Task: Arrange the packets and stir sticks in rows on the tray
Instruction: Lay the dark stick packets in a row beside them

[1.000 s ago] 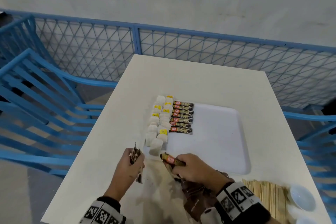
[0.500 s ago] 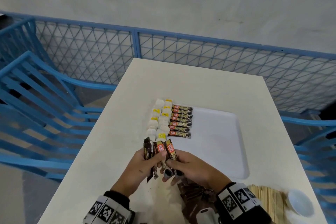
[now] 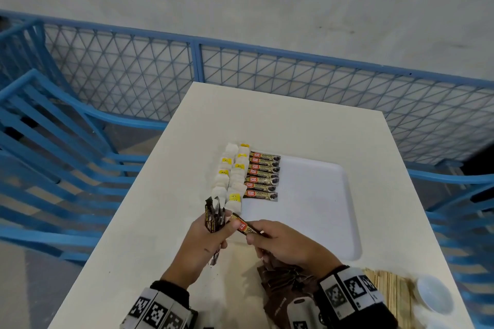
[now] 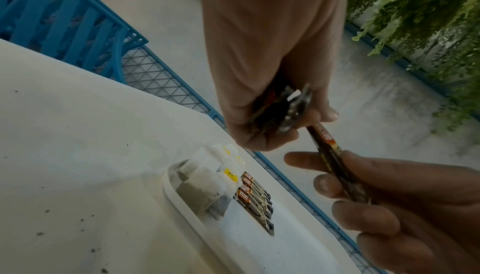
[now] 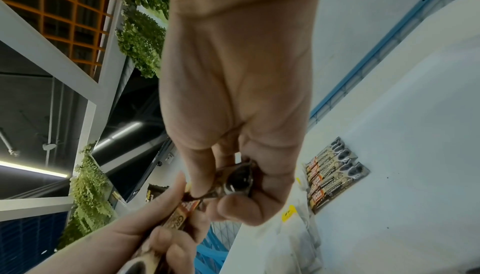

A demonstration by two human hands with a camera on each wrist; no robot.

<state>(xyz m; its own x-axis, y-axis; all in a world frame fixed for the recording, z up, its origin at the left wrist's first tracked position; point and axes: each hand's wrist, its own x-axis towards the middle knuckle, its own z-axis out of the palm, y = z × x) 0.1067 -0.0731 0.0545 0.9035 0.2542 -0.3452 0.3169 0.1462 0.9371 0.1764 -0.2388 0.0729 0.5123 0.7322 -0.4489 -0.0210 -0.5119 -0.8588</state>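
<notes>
Right now my left hand (image 3: 204,244) grips a bunch of coffee sticks (image 3: 213,218), fingers curled round them, the sticks standing upright above my fist with their torn-looking tops fanned out. My right hand (image 3: 284,244) pinches one single stick (image 3: 244,227) between thumb and fingers; its red-and-orange end points toward my left hand and touches or nearly touches my left thumb, I cannot tell which. Both hands hang above the near part of the worktop (image 3: 165,222), just in front of the tray's near left corner.

On the tray (image 3: 315,208), white and flat-bottomed with a raised rim, a row of coffee sticks (image 3: 263,176) lies along the left side, stacked one below the other, each with its orange end to the left. Just left of them run two columns of tea bags (image 3: 232,176), white with yellow tags, lying over the tray's left rim. The right half of the tray shows bare white.

Under my right wrist lies a heap of brown packets (image 3: 283,283) on the worktop. Right of that, at the near right corner, sits a spread of wooden stir sticks (image 3: 390,291), and beside them a small white cup (image 3: 434,294).

Beyond the worktop stands a blue mesh fence (image 3: 267,75), with blue chairs (image 3: 53,141) on the left.
</notes>
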